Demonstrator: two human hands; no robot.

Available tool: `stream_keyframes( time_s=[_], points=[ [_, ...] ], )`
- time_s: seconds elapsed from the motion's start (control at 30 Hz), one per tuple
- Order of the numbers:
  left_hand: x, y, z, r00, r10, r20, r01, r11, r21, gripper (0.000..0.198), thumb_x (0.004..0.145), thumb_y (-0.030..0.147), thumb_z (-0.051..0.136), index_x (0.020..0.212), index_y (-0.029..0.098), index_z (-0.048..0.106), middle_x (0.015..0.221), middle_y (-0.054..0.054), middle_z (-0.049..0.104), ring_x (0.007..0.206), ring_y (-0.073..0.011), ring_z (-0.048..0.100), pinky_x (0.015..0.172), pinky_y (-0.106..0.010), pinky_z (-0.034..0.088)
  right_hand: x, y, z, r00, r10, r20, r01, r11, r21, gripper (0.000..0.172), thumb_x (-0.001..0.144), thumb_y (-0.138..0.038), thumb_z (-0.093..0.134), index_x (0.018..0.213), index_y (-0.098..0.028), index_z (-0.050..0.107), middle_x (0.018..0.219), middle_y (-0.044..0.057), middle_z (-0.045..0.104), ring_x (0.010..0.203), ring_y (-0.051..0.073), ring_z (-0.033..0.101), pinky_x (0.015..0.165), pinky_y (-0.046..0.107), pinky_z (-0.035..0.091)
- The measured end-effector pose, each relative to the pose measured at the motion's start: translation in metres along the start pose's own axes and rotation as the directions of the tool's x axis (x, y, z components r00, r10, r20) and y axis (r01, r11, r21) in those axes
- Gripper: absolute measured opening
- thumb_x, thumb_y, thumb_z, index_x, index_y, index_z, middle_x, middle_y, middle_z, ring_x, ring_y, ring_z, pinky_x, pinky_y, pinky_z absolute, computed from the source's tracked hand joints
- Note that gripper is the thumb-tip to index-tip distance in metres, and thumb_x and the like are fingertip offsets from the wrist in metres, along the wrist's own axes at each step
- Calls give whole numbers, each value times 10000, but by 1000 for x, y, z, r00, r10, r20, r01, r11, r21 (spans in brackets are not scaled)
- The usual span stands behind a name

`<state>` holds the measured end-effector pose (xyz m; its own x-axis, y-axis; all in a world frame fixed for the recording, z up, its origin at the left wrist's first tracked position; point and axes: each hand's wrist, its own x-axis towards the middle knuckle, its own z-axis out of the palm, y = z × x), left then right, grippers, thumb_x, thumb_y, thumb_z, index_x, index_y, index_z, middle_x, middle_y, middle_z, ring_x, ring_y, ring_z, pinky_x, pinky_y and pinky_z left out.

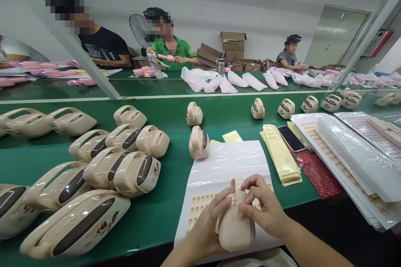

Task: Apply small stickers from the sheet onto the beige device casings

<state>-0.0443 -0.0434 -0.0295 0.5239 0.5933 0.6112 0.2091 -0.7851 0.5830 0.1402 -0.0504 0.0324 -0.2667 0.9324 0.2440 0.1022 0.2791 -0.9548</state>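
My left hand [210,221] is wrapped round a cream plastic casing [235,231] with a loop handle, tilted above a white sticker sheet. My right hand [265,206] is closed at the casing's handle, its thumb and fingers pressed against the surface. Whether a small sticker is under those fingertips I cannot make out. Beneath lies the sticker sheet [230,162], with rows of small orange-and-yellow oval stickers. Just beyond the sheet stands another cream casing [199,142] with a dark panel.
Several like casings [138,173] crowd the green bench at left. More casings [286,109] line the belt. At right lie yellow label strips [280,154], a phone [291,138] and stacked sticker sheets [344,167]. Across the belt, people handle pink items [166,57].
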Motion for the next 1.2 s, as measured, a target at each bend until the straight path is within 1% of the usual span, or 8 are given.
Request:
stream_keyframes(
  time_s=[0.33, 0.67, 0.8, 0.9, 0.97, 1.03, 1.1, 1.2],
  points=[
    [-4, -5, 4, 999, 8, -42, -8, 1000, -1, 982, 577, 284, 774, 1357, 271, 177, 1322, -190, 401, 1192, -338, 441, 887, -464, 452, 0, -2, -6, 977, -199, 83, 213, 951, -223, 116, 794, -148, 546, 704, -209, 505, 928, 42, 455, 924, 174, 462, 817, 345, 422],
    [0, 1, 3, 999, -22, -33, 22, 1000, -14, 975, 582, 283, 768, 1351, 312, 169, 1299, -162, 436, 1168, -330, 468, 871, -448, 461, 4, -16, -16, 937, -254, 238, 327, 876, -355, 137, 835, -129, 497, 727, -204, 536, 925, 59, 516, 943, 174, 487, 799, 312, 455],
    [1, 1, 3, 998, -52, -39, 50, 997, -52, 1013, 562, 290, 773, 1356, 308, 145, 1303, -169, 431, 1166, -344, 465, 883, -476, 448, -3, -15, -20, 917, -265, 298, 383, 791, -477, 157, 864, -194, 482, 976, -234, 584, 1073, 101, 531, 1030, 211, 497, 859, 359, 455],
    [1, 1, 2, 997, -51, -55, 48, 997, -65, 1024, 556, 291, 778, 1357, 313, 140, 1307, -170, 426, 1172, -354, 458, 874, -485, 452, -6, -6, -24, 919, -279, 280, 392, 720, -572, 483, 847, -290, 530, 1306, -262, 382, 1305, 134, 428, 1195, 279, 395, 990, 479, 338],
    [0, 1, 2, 998, -41, -42, 39, 998, -57, 1034, 547, 298, 785, 1357, 317, 141, 1304, -167, 432, 1171, -358, 458, 873, -485, 454, -4, 0, -25, 938, -230, 259, 337, 775, -534, 764, 800, -374, 588, 1411, -235, 151, 1409, 154, 292, 1294, 296, 262, 1033, 498, 271],
    [0, 3, 4, 999, -38, -23, 37, 998, -48, 1045, 539, 309, 790, 1356, 320, 139, 1305, -164, 435, 1171, -356, 460, 879, -483, 452, 1, 5, -22, 945, -156, 289, 270, 871, -411, 904, 737, -455, 635, 1418, -211, 93, 1440, 156, 215, 1340, 291, 144, 1051, 491, 237],
    [-1, 4, 6, 999, -47, -25, 45, 998, -45, 1066, 530, 317, 797, 1356, 335, 124, 1316, -157, 430, 1176, -351, 458, 889, -484, 447, 7, 9, -17, 939, -144, 313, 222, 947, -234, 777, 722, -494, 625, 1353, -212, 270, 1388, 145, 283, 1334, 279, 157, 1049, 476, 234],
    [-3, 4, 8, 998, -24, -53, 22, 999, -39, 1045, 541, 323, 795, 1355, 331, 140, 1329, -157, 415, 1183, -341, 454, 901, -476, 443, 11, 14, -7, 949, -203, 242, 204, 979, 22, 417, 771, -467, 559, 1098, -219, 484, 1165, 109, 417, 1193, 235, 360, 966, 411, 350]
  ],
)
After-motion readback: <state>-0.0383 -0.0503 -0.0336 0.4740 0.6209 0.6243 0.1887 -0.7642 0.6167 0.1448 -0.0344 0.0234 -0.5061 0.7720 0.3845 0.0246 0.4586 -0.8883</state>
